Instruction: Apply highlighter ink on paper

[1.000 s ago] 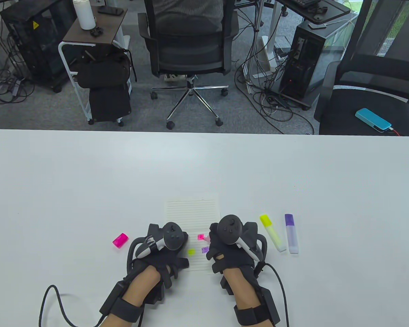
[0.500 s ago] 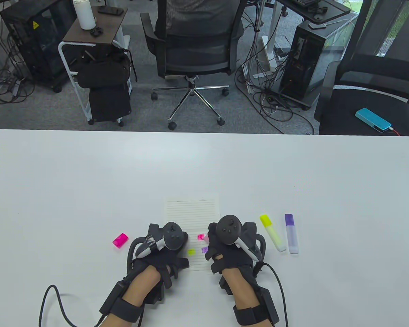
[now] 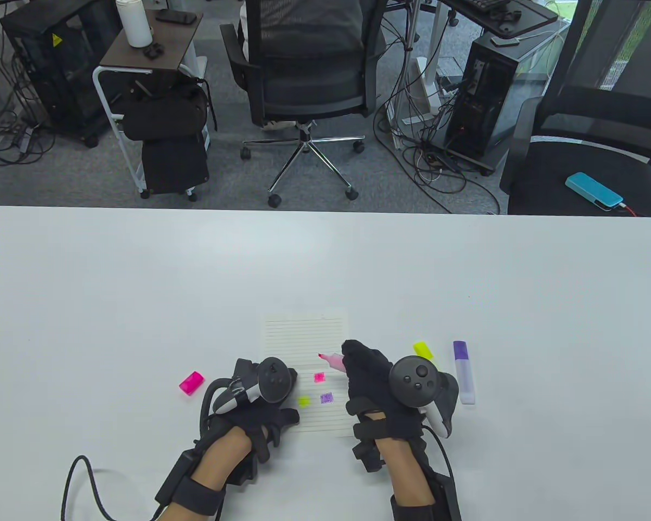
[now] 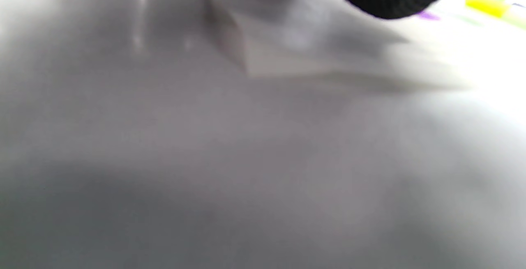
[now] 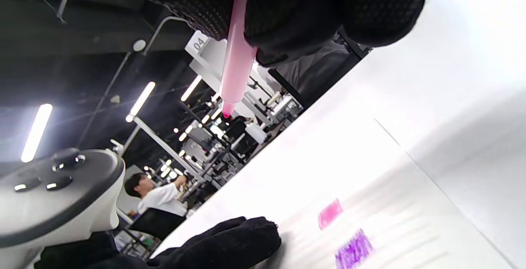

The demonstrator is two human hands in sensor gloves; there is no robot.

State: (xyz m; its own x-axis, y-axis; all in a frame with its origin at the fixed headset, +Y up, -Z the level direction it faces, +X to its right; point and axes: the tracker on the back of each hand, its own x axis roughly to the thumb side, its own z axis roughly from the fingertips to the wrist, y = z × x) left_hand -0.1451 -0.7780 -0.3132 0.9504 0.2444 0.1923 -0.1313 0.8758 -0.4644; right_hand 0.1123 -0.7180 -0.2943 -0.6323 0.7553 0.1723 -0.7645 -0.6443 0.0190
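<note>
Three patches mark the paper [image 3: 306, 347]; right hand [image 3: 377, 388] pinches the pink highlighter [image 3: 331, 360], left hand [image 3: 260, 401] presses flat. Easing that press risks the sheet sliding mid-stroke.

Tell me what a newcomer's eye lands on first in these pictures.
Probably the pink highlighter, uncapped, gripped by the right hand with its tip lifted off the lined paper. Then the three ink patches beneath it, pink, purple and yellow, with the left hand resting at the paper's left edge.
</note>
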